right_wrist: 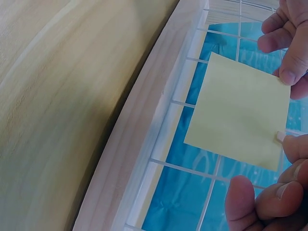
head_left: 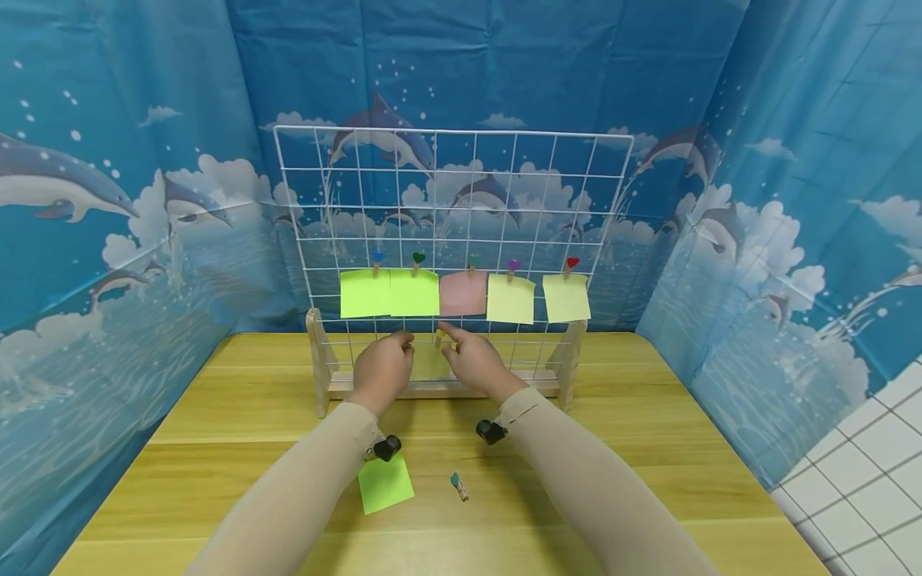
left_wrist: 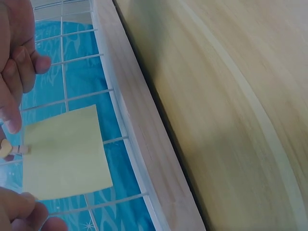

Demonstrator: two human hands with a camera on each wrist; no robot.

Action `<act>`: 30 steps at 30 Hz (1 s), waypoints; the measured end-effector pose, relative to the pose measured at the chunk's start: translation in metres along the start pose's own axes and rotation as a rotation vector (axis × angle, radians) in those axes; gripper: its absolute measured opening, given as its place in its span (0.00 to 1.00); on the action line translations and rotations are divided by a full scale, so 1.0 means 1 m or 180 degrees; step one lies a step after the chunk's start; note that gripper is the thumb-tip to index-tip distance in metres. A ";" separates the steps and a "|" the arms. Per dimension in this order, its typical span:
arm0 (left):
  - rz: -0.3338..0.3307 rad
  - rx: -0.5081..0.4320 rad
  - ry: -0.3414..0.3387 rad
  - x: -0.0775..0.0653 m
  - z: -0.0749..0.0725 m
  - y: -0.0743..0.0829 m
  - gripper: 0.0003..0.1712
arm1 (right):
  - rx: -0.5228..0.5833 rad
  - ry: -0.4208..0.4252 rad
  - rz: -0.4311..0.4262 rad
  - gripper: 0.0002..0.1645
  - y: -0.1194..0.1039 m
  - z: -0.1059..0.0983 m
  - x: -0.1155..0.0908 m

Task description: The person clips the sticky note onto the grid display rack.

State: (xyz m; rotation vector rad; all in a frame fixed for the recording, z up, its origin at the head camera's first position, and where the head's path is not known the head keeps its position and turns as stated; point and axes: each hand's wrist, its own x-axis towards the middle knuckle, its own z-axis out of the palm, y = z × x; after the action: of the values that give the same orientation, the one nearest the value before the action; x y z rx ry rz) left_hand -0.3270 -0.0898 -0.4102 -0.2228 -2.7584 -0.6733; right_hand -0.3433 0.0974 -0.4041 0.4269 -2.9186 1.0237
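Note:
A pale yellow sticky note (left_wrist: 67, 154) lies against the lower part of the white wire grid (head_left: 454, 132). At its upper left corner, my left hand (head_left: 383, 366) pinches the paper between thumb and fingers. A small wooden clothespin (left_wrist: 18, 149) with a yellow heart bites the note's top edge. My right hand (head_left: 477, 362) holds this clothespin by its upper end, the thumb (right_wrist: 296, 147) right at it and the other fingers curled.
Two green notes (head_left: 414, 294), a pink note (head_left: 463, 294) and two pale yellow notes (head_left: 511, 299) hang in a row above, on heart clothespins. On the wooden table (head_left: 612, 496) lie a green note (head_left: 386, 485) and a teal-heart clothespin (head_left: 459, 486). A wooden base (head_left: 446, 390) supports the grid.

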 end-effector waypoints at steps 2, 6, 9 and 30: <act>-0.0014 -0.0023 -0.0013 0.000 -0.001 -0.003 0.17 | 0.0004 0.0015 -0.0011 0.33 -0.001 0.000 0.000; 0.0011 -0.0088 -0.0036 -0.002 -0.005 -0.008 0.17 | 0.0007 0.0036 0.0001 0.33 -0.002 -0.001 0.000; 0.0063 -0.0134 -0.0019 -0.005 -0.009 -0.011 0.17 | 0.0017 0.0023 0.0036 0.34 -0.002 -0.001 0.000; 0.0470 -0.0226 -0.0610 -0.039 -0.041 -0.023 0.24 | -0.0171 -0.0045 -0.0356 0.34 0.002 -0.014 -0.024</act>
State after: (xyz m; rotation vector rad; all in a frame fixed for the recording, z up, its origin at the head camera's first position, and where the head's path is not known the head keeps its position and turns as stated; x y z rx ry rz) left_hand -0.2856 -0.1322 -0.3977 -0.5269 -2.8633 -0.7466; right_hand -0.3215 0.1134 -0.3973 0.5898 -2.8889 0.9298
